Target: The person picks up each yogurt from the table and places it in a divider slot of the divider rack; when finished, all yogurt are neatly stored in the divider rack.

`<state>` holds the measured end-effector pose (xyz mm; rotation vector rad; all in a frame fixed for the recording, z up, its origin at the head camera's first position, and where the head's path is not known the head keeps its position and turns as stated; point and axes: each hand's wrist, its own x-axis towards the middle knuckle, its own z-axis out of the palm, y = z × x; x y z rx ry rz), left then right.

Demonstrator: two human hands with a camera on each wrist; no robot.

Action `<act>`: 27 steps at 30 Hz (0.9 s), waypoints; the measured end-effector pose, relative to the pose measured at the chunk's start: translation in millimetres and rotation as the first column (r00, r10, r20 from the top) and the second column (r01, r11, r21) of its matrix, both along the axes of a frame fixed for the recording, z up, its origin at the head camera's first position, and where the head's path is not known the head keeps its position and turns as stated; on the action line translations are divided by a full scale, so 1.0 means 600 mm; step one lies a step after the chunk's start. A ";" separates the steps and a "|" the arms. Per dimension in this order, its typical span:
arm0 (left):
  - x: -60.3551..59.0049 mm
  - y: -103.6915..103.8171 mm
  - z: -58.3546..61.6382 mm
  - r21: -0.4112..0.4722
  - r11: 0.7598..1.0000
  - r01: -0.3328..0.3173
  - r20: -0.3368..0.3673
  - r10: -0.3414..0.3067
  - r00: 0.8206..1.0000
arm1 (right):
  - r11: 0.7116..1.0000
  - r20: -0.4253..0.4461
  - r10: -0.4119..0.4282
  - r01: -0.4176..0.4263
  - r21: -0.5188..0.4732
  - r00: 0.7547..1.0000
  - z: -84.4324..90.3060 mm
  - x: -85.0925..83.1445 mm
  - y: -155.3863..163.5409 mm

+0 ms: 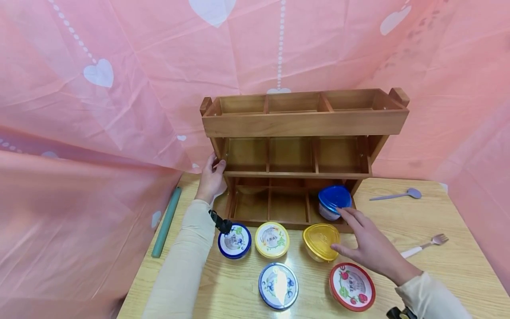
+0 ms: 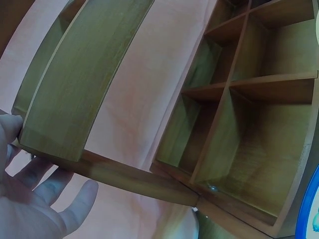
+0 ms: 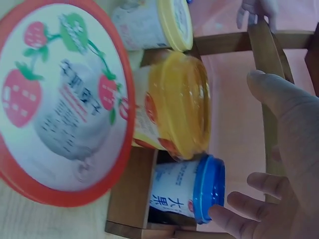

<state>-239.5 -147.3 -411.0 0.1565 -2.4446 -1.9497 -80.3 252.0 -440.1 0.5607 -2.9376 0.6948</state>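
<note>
One blue-lidded tub [image 1: 334, 201] sits in the bottom right compartment of the wooden rack [image 1: 304, 125], the spread right hand [image 1: 370, 246] at its lid, left hand [image 1: 210, 180] gripping the rack's left side, with five tubs [image 1: 352, 287] unshelved on the near table [image 1: 414, 213].

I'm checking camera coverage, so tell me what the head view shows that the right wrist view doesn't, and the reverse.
Only head: the spoon, fork and green rod.
Only right wrist: the large characters on the side of the blue-lidded tub.
Both: that tub, the yellow-lidded tub, yellow-rimmed tub, red tub, rack, pink cloth, left hand and right hand.
</note>
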 end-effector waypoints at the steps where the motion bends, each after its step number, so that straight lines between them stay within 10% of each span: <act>1: 0.000 0.000 0.000 0.000 1.000 0.001 0.000 -0.001 1.000 | 1.000 0.001 0.007 -0.007 0.000 1.000 -0.004 0.002 -0.002; 27: 0.004 0.001 0.004 -0.022 1.000 0.009 0.059 -0.008 0.998 | 0.997 0.243 0.057 -0.043 -0.064 0.968 -0.056 -0.005 -0.026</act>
